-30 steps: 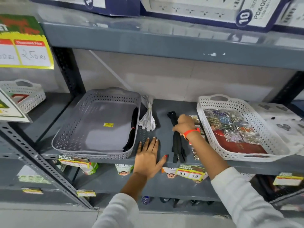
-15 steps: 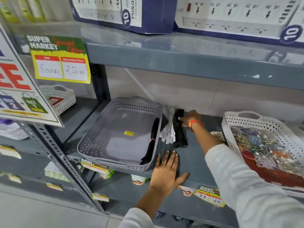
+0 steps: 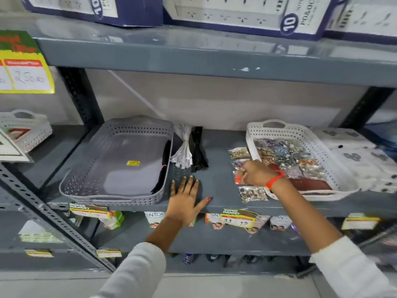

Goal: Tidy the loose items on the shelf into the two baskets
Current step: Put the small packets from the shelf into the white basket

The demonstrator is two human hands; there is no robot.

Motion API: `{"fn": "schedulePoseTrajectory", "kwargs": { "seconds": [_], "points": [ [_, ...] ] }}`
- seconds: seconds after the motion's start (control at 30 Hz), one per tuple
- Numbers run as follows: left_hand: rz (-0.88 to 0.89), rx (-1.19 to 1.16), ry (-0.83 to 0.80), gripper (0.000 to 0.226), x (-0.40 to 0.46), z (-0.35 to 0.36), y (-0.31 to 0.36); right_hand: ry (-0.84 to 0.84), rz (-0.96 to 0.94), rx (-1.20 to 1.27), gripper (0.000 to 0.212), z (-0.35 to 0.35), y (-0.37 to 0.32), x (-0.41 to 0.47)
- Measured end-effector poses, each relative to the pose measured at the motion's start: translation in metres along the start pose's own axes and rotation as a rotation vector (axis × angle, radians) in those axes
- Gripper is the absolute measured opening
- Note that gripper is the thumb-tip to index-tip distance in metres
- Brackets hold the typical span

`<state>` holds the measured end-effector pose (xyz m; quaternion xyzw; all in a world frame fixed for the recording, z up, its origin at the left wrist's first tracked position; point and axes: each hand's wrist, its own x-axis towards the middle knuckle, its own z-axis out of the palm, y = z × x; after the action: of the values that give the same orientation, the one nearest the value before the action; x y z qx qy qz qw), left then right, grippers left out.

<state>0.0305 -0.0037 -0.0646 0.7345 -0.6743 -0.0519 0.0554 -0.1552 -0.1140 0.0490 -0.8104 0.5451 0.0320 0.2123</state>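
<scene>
A grey basket (image 3: 107, 196) stands at the left of the shelf, with a long black item (image 3: 164, 166) lying along its right wall. Just right of it lie a white bundle (image 3: 182, 153) and a black bundle (image 3: 198, 149). The white basket (image 3: 335, 168) at the right holds several sparkly packets and a dark red card. More sparkly packets (image 3: 252, 193) lie loose on the shelf to its left. My left hand (image 3: 185, 201) rests flat and open on the shelf's front edge. My right hand (image 3: 256, 175) is on the loose packets, its fingers curled onto one.
The upper shelf (image 3: 214, 59) hangs low overhead and carries power-strip boxes (image 3: 247, 14). A dark upright post (image 3: 81, 97) stands behind the grey basket. Another white basket (image 3: 25, 130) sits at the far left, and white goods (image 3: 365, 155) lie right of the white basket. Price tags line the shelf edge.
My right hand has left the black bundle beside the white bundle at the back and come right and forward onto the loose packets. My left hand has stayed flat on the shelf.
</scene>
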Motion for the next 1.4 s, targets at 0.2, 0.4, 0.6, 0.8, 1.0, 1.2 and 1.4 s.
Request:
{"fn": "schedulePoseTrajectory", "kwargs": {
  "seconds": [0.2, 0.4, 0.6, 0.8, 1.0, 1.2, 1.4],
  "points": [
    [0.193, 0.016, -0.009, 0.081, 0.006, -0.009, 0.04, 0.063, -0.048, -0.204, 0.033, 0.03, 0.02, -0.023],
    [0.182, 0.046, -0.082, 0.078, 0.008, 0.007, 0.063, 0.122, -0.093, -0.234, 0.033, 0.036, 0.026, -0.021],
    [0.16, -0.022, -0.075, 0.124, 0.011, 0.009, 0.063, 0.151, -0.047, -0.243, 0.034, 0.032, 0.022, -0.021],
    [0.141, -0.019, -0.052, 0.124, 0.009, 0.01, 0.065, 0.168, -0.034, -0.204, 0.029, 0.028, 0.013, -0.022],
    [0.143, -0.009, -0.036, 0.12, 0.011, 0.013, 0.065, 0.058, -0.016, -0.281, 0.031, 0.028, 0.025, -0.018],
    [0.142, -0.001, -0.022, 0.116, 0.01, 0.013, 0.065, 0.422, -0.088, -0.036, 0.022, -0.025, 0.031, -0.018],
    [0.139, 0.002, -0.012, 0.116, 0.01, 0.013, 0.066, 0.514, 0.039, 0.093, 0.017, -0.064, 0.072, 0.002]
  ]
}}
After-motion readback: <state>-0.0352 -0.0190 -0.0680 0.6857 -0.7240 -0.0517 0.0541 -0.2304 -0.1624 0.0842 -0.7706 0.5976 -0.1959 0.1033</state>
